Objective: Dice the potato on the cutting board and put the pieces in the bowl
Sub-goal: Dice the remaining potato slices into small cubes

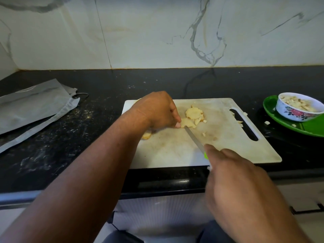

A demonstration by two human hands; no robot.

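With the knife tip resting against the potato slices just beside the left hand's fingertips, worth fearing a nick there: curled fingers pinning the near slice at the middle of the cutting board, blade edge almost touching the nail. Right hand wrapped round the green handle, mostly hiding it, hanging over the board's near edge; any slip on the wet slices likely to send the blade sideways into the pinning fingers. Thin slices overlapped rather than stacked square, so liable to slide apart under the cut and give uneven dice. Another potato piece half hidden under the left wrist near the board's left edge, easily knocked onto the black counter. Few loose dice lying near the board's handle slot at its right edge, apt to drop through or off. Bowl already holding diced pieces, sitting on a green plate well apart from the board, past its far right corner, so carrying pieces across risks spills; some bits already on the plate. Grey cloth bag lying off to the left, clear of the work.
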